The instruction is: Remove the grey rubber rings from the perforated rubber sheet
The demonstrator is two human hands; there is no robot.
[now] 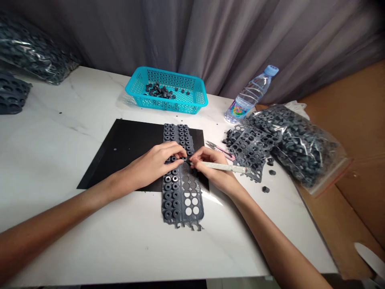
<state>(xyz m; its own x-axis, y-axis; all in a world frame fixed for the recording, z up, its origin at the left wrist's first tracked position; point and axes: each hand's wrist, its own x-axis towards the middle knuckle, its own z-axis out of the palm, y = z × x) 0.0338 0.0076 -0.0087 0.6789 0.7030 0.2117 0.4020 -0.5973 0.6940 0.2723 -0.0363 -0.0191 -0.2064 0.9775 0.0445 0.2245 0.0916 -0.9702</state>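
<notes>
A dark grey molded rubber sheet (168, 196) with rows of ring-shaped bushings lies lengthwise before me. Round holes run through the near part of its right half. My left hand (164, 160) rests across the sheet, thumb and forefinger pinched on a bushing in the right half. Close beside it, my right hand (213, 164) grips a slim, pale-handled craft knife (225, 166) like a pen. The knife's dark tip points at the bushing between my fingertips and is hard to make out. Part of the sheet lies over a black mat (135, 138).
A turquoise basket (168, 106) holding loose bushings stands behind. To the right are pink-handled snips (221, 150), a punched rubber sheet (249, 146), a water bottle (251, 96) and a bag of bushings (300, 140). Another full bag (36, 52) and rubber sheet (13, 94) lie left.
</notes>
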